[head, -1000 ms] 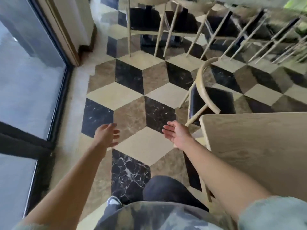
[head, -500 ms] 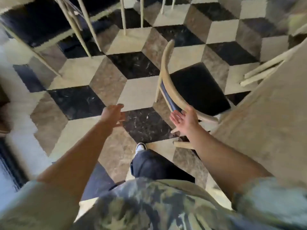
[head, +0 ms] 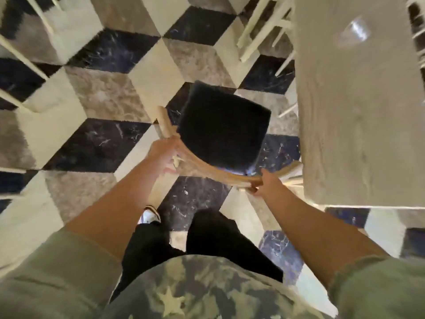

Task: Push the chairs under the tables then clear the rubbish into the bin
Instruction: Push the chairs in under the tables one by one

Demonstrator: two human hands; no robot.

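A light wooden chair (head: 222,132) with a black seat and a curved backrest stands on the tiled floor just left of a pale wooden table (head: 358,116). My left hand (head: 163,150) grips the left end of the curved backrest. My right hand (head: 264,184) grips its right end, close to the table's near corner. The seat lies out in the open beside the table's edge, not beneath the top. A crumpled clear wrapper (head: 355,31) lies blurred on the far part of the table.
Pale legs of another chair (head: 259,26) show at the table's far left side. More chair legs (head: 20,63) cross the upper left. The floor is cube-patterned tile in black, brown and cream. My legs and one shoe (head: 150,216) are below the chair.
I have turned and stepped up behind the chair. Both hands, open in the air before, have closed on the two ends of its backrest.
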